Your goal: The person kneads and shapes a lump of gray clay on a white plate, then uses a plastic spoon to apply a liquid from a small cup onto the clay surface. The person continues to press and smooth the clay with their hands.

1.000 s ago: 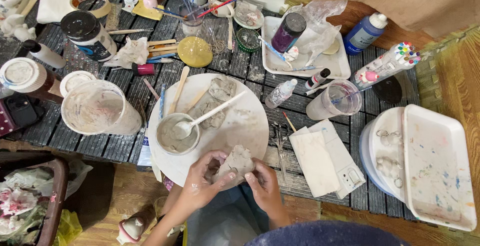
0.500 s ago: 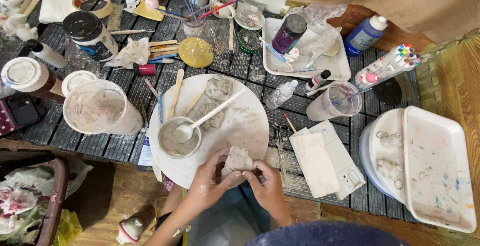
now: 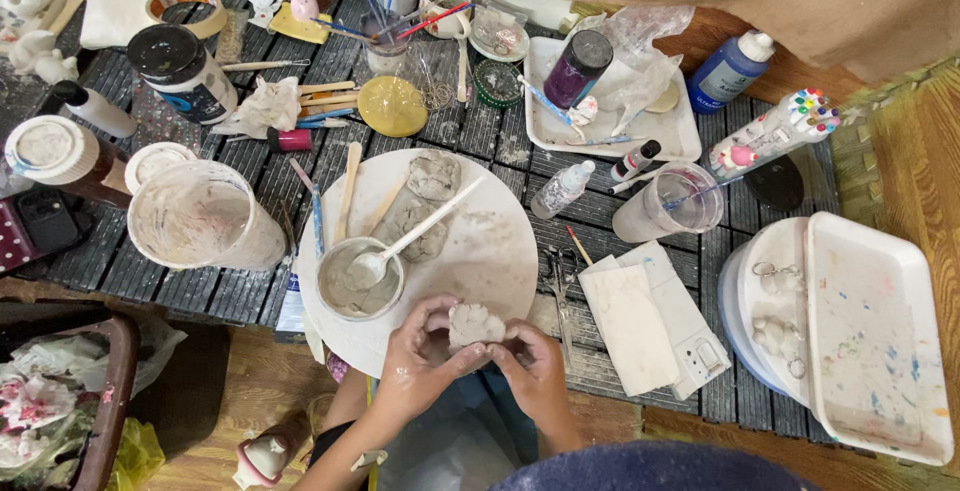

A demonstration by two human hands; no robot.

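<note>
Grip: both hands clamp one grey clay lump [image 3: 476, 325]; the left hand [image 3: 425, 361] cups it from below and behind, the right hand [image 3: 532, 366] presses in with thumb and fingers closed on its side.
Clay position: held between the hands at the near edge of the round white board [image 3: 480, 251], just above the bench [image 3: 480, 131] edge.
Handling: looks soft and damp, likely to dent under any pinch and to smear; light for its bulk. Best held broadly under the base, not by the thin edges.
Small bowl [image 3: 358, 281]: on the board, holds grey slip and a white spoon [image 3: 410, 241] leaning out.
Clear cup [image 3: 668, 203]: cloudy water with a brush in it.
Large plastic tub [image 3: 200, 216]: smeared white inside, contents unclear.
White tray [image 3: 610, 126]: holds a dark glitter jar [image 3: 578, 66] and crumpled plastic.
Brush jar [image 3: 385, 36]: stuffed with brushes and pens.
</note>
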